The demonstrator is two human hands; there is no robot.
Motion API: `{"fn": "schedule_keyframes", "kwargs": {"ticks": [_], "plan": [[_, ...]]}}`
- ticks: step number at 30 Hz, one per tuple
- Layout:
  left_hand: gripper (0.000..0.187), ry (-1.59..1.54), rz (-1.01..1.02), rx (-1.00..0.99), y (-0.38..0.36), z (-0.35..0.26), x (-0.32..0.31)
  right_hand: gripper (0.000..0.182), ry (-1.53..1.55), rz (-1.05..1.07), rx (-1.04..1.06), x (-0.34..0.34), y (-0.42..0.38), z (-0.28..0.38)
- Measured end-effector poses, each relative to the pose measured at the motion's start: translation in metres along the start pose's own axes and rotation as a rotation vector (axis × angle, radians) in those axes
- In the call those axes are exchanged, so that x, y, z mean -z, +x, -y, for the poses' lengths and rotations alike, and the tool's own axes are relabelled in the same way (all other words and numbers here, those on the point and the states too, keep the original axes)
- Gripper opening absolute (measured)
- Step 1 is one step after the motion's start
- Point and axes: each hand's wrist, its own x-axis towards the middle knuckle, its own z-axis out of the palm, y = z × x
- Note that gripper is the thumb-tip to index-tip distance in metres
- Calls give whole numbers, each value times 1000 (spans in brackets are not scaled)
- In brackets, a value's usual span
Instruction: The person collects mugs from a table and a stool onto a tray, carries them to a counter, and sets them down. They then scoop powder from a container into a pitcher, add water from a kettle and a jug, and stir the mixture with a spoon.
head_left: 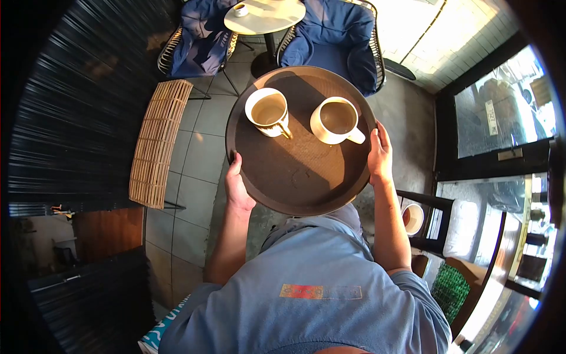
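A round brown serving tray (295, 177) is held level in front of my body, one hand at each side. My left hand (237, 187) grips its left rim, with the thumb over the edge and the other fingers hidden beneath. On the right rim, my right hand (380, 154) is closed in the same way, its fingers along the outer side. Two cups stand upright on the tray's far half: a white mug with a gold-coloured handle (268, 112) at left, and a wide cream cup (335, 120) at right. Both look nearly empty inside.
Ahead stands a round pale table (265, 16) with a small cup (240, 10) on it. Blue-cushioned chairs (330, 41) flank it. A woven rattan bench (159, 141) stands left, by a black corrugated wall (76, 118). To the right is a glass door (501, 112).
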Motion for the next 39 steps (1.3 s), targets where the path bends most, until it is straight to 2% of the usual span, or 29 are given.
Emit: {"fn": "schedule_keyframes", "kwargs": {"ticks": [3,5,9,12,15,21,27,30,32,33,34,36,39], "plan": [[45,8,-79,-41,23,-10,-2,39,13,4,25,-18,25,12],[44,-31,-25,32,40,-20,-5,40,92,30,26,-29,49,12],[42,-33,-83,-6,79,-40,-18,39,234,128,24,-57,107,15],[39,19,-143,-82,105,-53,-23,37,202,187,14,-80,142,24],[40,-77,-108,-31,133,-65,-10,36,178,205,33,-109,173,40],[36,-77,-261,-211,175,-108,-35,37,238,336,-24,-177,228,61],[39,-78,-237,-213,234,-166,-5,39,236,381,-31,-250,265,68],[40,-146,-142,-213,273,-199,19,41,209,385,-19,-289,291,70],[41,-200,-89,-172,291,-221,31,44,322,467,-110,-308,309,76],[41,-205,-91,-165,299,-234,36,52,157,521,-246,-311,319,84],[41,-206,-86,-172,308,-247,40,52,155,517,-245,-323,330,83],[41,-206,-87,-172,325,-273,46,56,344,441,-318,-351,354,75],[41,-140,-103,-182,343,-303,50,59,267,389,-381,-391,394,62]]}}
